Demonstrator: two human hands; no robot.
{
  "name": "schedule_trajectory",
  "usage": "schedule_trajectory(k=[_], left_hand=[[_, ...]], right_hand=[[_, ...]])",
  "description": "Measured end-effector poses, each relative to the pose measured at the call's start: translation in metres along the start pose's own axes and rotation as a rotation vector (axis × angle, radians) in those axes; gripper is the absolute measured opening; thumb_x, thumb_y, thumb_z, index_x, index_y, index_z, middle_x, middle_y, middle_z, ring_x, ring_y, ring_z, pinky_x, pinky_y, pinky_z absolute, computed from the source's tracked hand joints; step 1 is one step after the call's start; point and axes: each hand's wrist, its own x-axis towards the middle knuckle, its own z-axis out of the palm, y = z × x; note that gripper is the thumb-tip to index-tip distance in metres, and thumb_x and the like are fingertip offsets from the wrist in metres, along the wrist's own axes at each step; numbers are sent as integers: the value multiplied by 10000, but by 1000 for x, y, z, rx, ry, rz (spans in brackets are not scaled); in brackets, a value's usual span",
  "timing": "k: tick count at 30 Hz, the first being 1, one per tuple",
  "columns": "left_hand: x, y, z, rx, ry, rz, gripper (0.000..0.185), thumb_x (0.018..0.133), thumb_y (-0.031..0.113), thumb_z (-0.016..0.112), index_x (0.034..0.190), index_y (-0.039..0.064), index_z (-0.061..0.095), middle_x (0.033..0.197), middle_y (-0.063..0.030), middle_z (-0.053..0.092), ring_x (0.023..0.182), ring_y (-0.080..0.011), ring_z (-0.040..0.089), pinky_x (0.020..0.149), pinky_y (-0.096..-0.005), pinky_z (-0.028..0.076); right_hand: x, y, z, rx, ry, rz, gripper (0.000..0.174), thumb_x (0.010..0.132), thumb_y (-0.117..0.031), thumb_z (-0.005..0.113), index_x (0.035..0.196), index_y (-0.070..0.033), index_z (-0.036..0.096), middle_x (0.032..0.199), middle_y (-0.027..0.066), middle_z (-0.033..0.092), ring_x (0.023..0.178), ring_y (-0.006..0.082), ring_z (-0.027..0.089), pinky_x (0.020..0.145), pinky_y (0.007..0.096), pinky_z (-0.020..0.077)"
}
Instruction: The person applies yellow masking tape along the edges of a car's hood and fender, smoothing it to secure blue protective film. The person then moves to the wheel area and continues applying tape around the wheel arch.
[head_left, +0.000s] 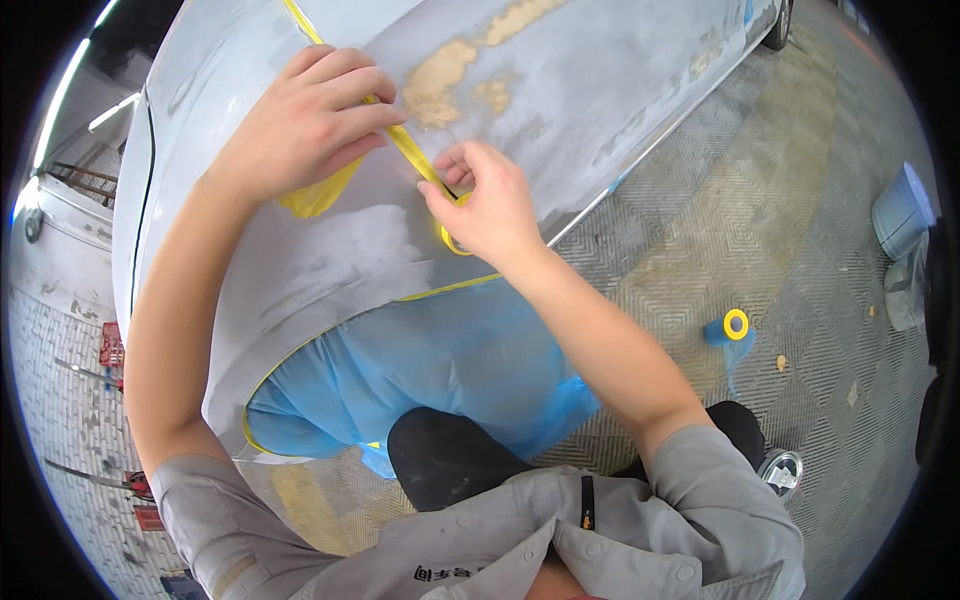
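My left hand (322, 120) has its curled fingers on a strip of yellow masking tape (412, 154) along a seam in the grey car body panel (322, 247). Under that palm hangs a loose, crumpled yellow piece (322, 191). To the right, my right hand (484, 199) holds the yellow tape roll (452, 238), with the strip running taut between the hands. The panel bears tan filler patches (439, 82) and sanded areas. Below, blue plastic film (420, 352) covers the wheel arch, edged with yellow tape (450, 285). My fingers hide part of the seam.
On the ribbed floor at right stands a roll of blue masking film (726, 328) with a yellow end. A round tin (781, 474) sits beside my leg. Farther right are a pale bucket (902, 210) and a translucent container (906, 289). Red tools (139, 485) lie at left.
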Motion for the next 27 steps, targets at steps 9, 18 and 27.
schedule_trajectory(k=[9, 18, 27], left_hand=[[13, -22, -16, -129, -59, -66, 238, 790, 90, 907, 999, 109, 794, 1046, -18, 665, 1094, -262, 635, 1022, -428, 491], [23, -19, -20, -143, -81, -77, 175, 789, 68, 901, 924, 95, 794, 991, -13, 645, 1053, -251, 626, 982, -409, 494], [26, -21, -24, -142, -148, -103, 144, 804, 58, 890, 902, 88, 789, 976, -15, 637, 1045, -239, 625, 972, -409, 497]], right_hand=[[-15, 9, -1, 74, -45, 83, 294, 878, -134, 882, 1099, -56, 703, 1036, 91, 735, 884, 227, 704, 794, 381, 592], [-20, 18, -5, 263, -76, -28, 235, 916, -87, 859, 1129, -68, 761, 952, 31, 794, 840, 136, 690, 846, 303, 554], [-31, 37, 10, 787, -91, 405, 192, 1011, -98, 853, 1155, 5, 777, 1029, 52, 813, 934, 111, 742, 809, 275, 595]])
